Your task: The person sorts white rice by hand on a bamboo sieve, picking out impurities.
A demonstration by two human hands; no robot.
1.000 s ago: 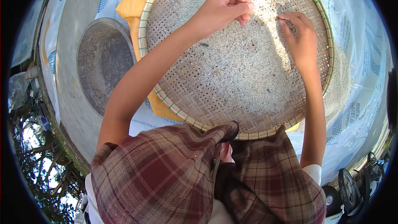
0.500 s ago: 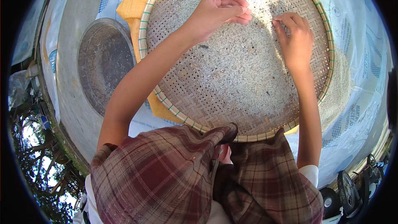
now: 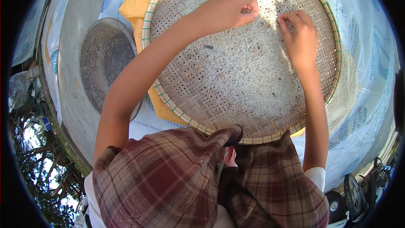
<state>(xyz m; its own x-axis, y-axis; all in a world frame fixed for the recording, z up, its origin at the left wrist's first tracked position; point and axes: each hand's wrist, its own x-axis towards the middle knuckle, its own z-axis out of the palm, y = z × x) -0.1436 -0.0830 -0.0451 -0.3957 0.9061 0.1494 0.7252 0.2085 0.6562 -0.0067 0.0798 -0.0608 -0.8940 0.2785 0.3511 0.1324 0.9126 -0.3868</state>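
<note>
A round woven bamboo winnowing tray [image 3: 185,101] lies in front of me, its near rim against the plaid cloth over my lap. Pale rice grains [image 3: 253,71] are spread across it, with a few dark bits among them. Over the upper middle of the tray, my left hand [image 3: 234,8] has its thumb and fingertips pinched together just above the grains. My right hand [image 3: 300,36] is curled low at the right side of the tray, thumb and forefinger closed near the grains. Whatever either pinch holds is too small to make out.
A dark metal basin [image 3: 105,55] with some stray grains stands left of the tray. Yellow sacking [image 3: 137,0] sticks out from under the tray's left side. More grain [image 3: 346,88] lies on printed white sheeting [image 3: 367,59] at the right. Wheels [image 3: 353,194] show at lower right.
My left hand has turned over, its back now facing up and its fingers curled tighter into a pinch, slightly farther right. My right hand has hardly moved.
</note>
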